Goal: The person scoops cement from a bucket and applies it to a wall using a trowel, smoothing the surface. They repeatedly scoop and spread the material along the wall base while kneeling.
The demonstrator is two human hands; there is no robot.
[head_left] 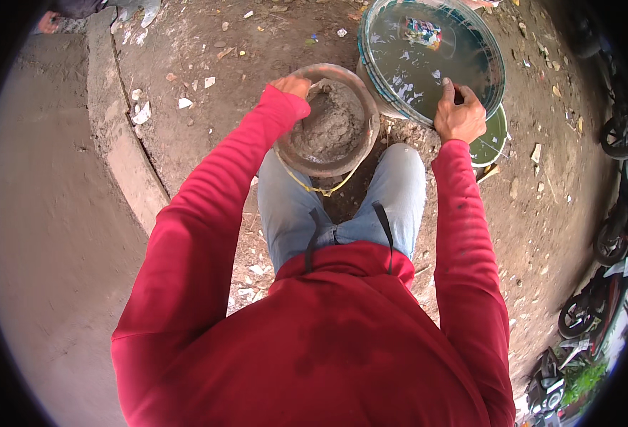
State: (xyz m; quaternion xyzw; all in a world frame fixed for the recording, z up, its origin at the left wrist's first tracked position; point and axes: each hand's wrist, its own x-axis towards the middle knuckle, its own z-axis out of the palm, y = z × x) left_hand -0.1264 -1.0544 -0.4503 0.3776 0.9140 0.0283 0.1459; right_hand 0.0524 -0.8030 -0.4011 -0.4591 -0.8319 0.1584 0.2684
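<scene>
Between my knees is a round bucket (372, 135) with a mud-smeared rim and a yellow handle, holding wet grey mortar (335, 128). My left hand (292, 87) is closed at the bucket's far left rim. Its fingertips are hidden, and I cannot tell whether it grips the rim or a tool. Ahead to the right stands a larger bucket (362, 53) of murky water. My right hand (462, 114) is over that bucket's near right rim, thumb and fingers curled together. What they hold, if anything, does not show.
A smaller green container (498, 139) with greenish liquid sits beside the large bucket, partly behind my right hand. A concrete curb (125, 153) borders a smooth grey surface (50, 213) at left. Stone chips dot the dirt ground; motorbikes (592, 306) stand at the far right.
</scene>
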